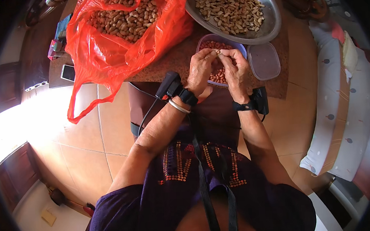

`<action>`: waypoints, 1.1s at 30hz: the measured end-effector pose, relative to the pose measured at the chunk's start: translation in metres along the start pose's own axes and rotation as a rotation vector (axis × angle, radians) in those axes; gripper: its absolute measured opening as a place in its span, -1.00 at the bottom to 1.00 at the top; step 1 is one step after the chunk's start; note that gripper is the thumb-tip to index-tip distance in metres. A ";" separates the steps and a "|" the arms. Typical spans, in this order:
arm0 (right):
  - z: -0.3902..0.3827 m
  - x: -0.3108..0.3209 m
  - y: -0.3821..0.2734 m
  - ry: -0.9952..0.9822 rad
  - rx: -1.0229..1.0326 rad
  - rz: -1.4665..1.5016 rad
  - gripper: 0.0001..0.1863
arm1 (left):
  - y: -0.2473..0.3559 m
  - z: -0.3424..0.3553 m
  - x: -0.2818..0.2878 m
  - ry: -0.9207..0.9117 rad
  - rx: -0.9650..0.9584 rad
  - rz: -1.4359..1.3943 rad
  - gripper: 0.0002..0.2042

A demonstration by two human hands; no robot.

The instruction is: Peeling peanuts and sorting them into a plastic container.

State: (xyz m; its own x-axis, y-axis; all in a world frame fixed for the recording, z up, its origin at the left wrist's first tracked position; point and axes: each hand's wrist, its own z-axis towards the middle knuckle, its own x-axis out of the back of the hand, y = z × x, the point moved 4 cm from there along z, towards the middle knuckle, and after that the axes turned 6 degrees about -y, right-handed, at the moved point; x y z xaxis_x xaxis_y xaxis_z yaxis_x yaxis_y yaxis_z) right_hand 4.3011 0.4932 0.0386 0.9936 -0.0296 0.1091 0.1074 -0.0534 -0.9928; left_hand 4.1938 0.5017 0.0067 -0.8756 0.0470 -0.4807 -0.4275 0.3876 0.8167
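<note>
My left hand [200, 68] and my right hand [235, 66] meet fingertip to fingertip over a plastic tub [243, 49]. Pinched between them is a small pale peanut [218, 52]. Reddish shelled peanuts [217, 76] lie in the tub below, partly hidden by my hands. Behind the tub, a round metal basin [275, 22] holds a heap of broken peanut shells [229, 9]. To the left, a red plastic bag [101, 57] gapes around many unshelled peanuts [128, 23].
A clear plastic lid [264, 62] lies right of the tub on the brown table [286, 73]. A phone [67, 73] and a pink box [55, 48] sit at the left edge. One bag handle hangs over the front edge. A cushioned seat [326, 107] stands at right.
</note>
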 end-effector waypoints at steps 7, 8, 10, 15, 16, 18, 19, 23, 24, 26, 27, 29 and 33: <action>0.005 0.007 0.006 -0.064 -0.130 0.253 -0.91 | -0.002 0.007 -0.001 -0.088 0.147 -0.306 -0.85; 0.008 0.010 0.011 -0.107 -0.148 0.296 -0.90 | -0.004 0.008 0.000 -0.088 0.155 -0.302 -0.85; 0.015 0.016 0.012 -0.109 -0.095 0.294 -0.90 | -0.009 0.012 -0.005 -0.073 0.264 -0.496 -0.85; 0.021 0.028 0.015 -0.063 0.005 0.387 -0.88 | -0.004 0.021 0.003 0.038 0.107 0.064 -0.82; 0.021 0.033 0.017 -0.051 -0.075 0.393 -0.89 | 0.006 0.023 0.005 0.063 -0.156 0.651 -0.80; 0.021 0.042 0.017 -0.020 -0.064 0.412 -0.90 | 0.006 0.032 0.019 0.071 -0.211 0.738 -0.79; 0.023 0.047 0.018 0.000 -0.060 0.411 -0.89 | 0.021 0.031 0.014 0.076 -0.276 0.822 -0.77; 0.025 0.046 0.011 -0.027 -0.055 0.342 -0.88 | 0.019 0.025 0.010 -0.132 0.182 -0.247 -0.79; 0.028 0.038 0.003 -0.055 0.038 0.181 -0.87 | 0.018 0.025 0.011 -0.135 0.183 -0.213 -0.80; 0.032 0.021 -0.010 -0.145 0.083 -0.169 -0.86 | 0.010 0.022 0.009 -0.146 0.128 -0.130 -0.81; 0.034 0.006 -0.017 -0.147 0.273 -0.263 -0.88 | 0.013 0.020 0.007 -0.153 0.065 -0.041 -0.82; 0.040 0.002 -0.022 -0.142 0.379 -0.352 -0.87 | 0.023 0.016 0.000 -0.050 0.011 0.010 -0.83; 0.048 0.004 -0.039 -0.180 0.460 -0.429 -0.79 | 0.037 0.023 -0.007 -0.093 -0.076 0.060 -0.80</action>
State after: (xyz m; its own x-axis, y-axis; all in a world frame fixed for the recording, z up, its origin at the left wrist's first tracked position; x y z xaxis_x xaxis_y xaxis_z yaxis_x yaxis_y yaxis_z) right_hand 4.3025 0.5427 0.0756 0.8456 0.0687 0.5294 0.4598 0.4100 -0.7877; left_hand 4.1897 0.5366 0.0331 -0.8768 0.1544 -0.4553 -0.3944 0.3103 0.8649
